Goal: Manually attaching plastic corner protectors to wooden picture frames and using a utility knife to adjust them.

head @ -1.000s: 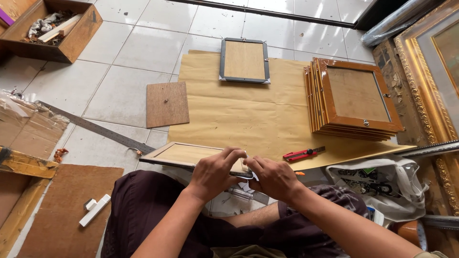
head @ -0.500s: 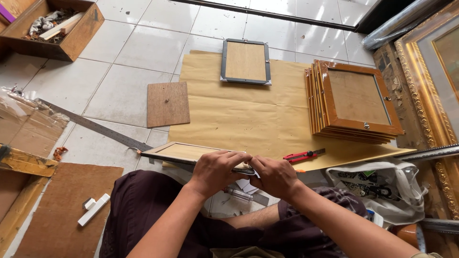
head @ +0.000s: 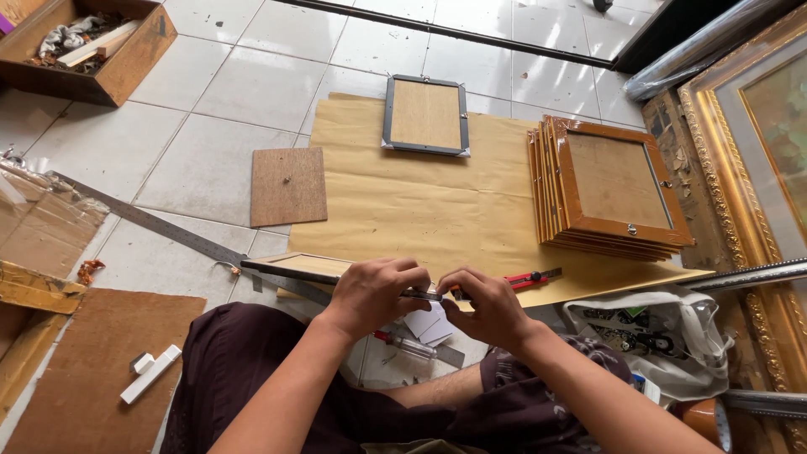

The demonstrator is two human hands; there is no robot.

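I sit on a tiled floor with a dark-edged picture frame (head: 290, 269) held nearly edge-on over my lap. My left hand (head: 377, 294) grips its near edge from above. My right hand (head: 483, 304) pinches the same edge just to the right, fingertips close to the left hand's. A red-handled cutter (head: 530, 278) lies on the brown paper sheet (head: 437, 202) just beyond my right hand. What sits between my fingertips is hidden.
A stack of orange wooden frames (head: 609, 189) rests at right, a dark-framed board (head: 425, 116) farther back. A brown square panel (head: 288, 186), long metal ruler (head: 143, 220), wooden box (head: 84, 46), gilt frames (head: 756, 143), plastic bag (head: 664, 336) and screwdriver (head: 408, 345) surround me.
The frame has tipped from showing its light backing to nearly edge-on. My hands have stayed together on its near edge.
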